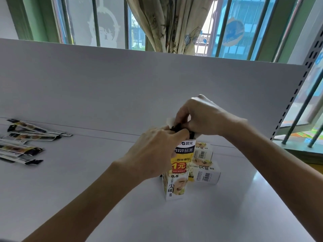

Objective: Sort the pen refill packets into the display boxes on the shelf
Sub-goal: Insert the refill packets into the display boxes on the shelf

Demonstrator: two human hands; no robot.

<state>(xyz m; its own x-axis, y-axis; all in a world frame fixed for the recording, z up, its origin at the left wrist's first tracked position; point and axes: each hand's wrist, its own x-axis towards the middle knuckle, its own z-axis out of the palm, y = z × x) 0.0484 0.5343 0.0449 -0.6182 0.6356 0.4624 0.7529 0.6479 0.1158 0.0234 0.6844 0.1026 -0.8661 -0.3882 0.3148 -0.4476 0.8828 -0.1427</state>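
Left hand [157, 151] and right hand [202, 117] pinch dark-ended refill packets [176, 128] at the top of the front display box [176, 173], which stands upright on the shelf [87, 189]. Three boxes total, with two rear boxes [204, 173] just behind it. Roughly seven loose packets [26, 137] lie well apart at left, too blurred for an exact count.

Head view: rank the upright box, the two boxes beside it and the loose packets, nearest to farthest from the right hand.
1. Upright box, directly under the right hand.
2. Two boxes, just right of it, lower down.
3. Loose packets, far left on the shelf.
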